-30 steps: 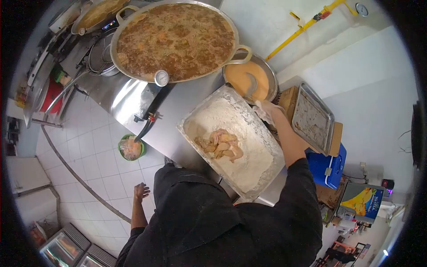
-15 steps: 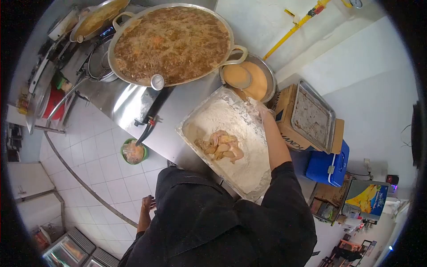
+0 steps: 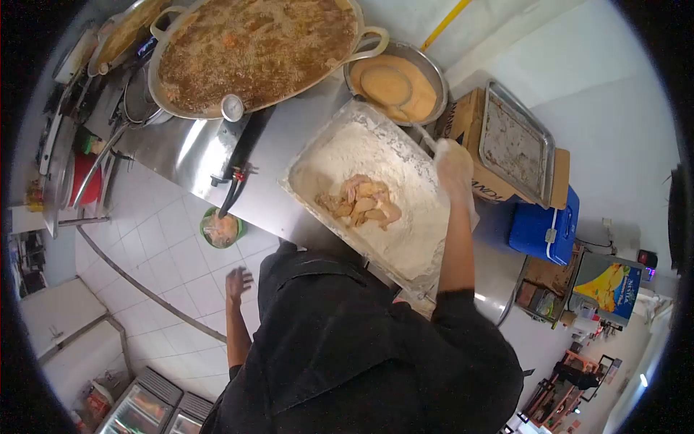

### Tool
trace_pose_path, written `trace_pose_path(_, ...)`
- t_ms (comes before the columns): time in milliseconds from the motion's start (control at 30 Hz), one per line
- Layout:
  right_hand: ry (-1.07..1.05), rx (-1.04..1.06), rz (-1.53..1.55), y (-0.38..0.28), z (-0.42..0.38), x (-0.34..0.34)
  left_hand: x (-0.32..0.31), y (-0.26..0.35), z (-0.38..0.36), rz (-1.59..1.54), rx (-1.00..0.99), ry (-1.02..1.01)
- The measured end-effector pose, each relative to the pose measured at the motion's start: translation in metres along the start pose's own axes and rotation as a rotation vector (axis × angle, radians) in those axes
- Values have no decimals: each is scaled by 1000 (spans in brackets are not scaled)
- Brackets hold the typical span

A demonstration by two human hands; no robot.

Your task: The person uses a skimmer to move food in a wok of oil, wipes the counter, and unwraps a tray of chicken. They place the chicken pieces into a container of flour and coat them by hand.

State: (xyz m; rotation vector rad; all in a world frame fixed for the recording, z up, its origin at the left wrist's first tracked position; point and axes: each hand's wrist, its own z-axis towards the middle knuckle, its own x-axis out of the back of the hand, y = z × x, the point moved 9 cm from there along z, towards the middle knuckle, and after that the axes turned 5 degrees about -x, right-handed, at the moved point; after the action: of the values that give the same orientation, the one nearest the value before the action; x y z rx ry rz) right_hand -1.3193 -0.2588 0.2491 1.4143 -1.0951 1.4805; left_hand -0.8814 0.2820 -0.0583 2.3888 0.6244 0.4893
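Note:
My right hand (image 3: 454,168), in a clear plastic glove, is closed around the handle of a round strainer (image 3: 425,134). The strainer's rim lies in orange-tan batter inside a metal bowl (image 3: 442,101). Below the bowl is a rectangular metal tray (image 3: 318,197) of white flour (image 3: 416,242), with several raw chicken pieces (image 3: 365,202) heaped in its middle. My right forearm passes over the tray's right edge. My left hand (image 3: 237,283) hangs low at my side above the tiled floor, fingers spread, holding nothing.
A big pan of bubbling oil (image 3: 253,54) with a dial thermometer (image 3: 232,108) stands at the upper left. Right of the bowl, a baking tray (image 3: 515,145) leans on a cardboard box (image 3: 466,137), near a blue cooler (image 3: 542,228). A green bucket (image 3: 235,239) sits on the floor.
My right hand has moved right and up, away from the flour tray's upper corner, with the strainer handle. My left hand has risen and its fingers have spread. The view has shifted slightly.

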Motion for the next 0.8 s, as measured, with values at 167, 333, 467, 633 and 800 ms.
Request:
trace_pose_path(167, -306, -342, -176, 129, -189, -209, -105, 192, -31, -45, -247, -241)
trace_pose_path(333, -464, -1131, 991, 106, -289, -347, -212, 295, -12, -290, -404, -342)
trace_pose_path(467, -296, -1115, 1513, 70, -233, -412, -213, 303, 5, -213, -470, -229)
trace_pose_path(633, -138, -973, 913, 105, -204, -328, -201, 286, -10, -322, -327, -216)
trace_pose_path(800, -320, -624, 247, -2, -132, -202, -186, 257, -40, -340, -243, -195)
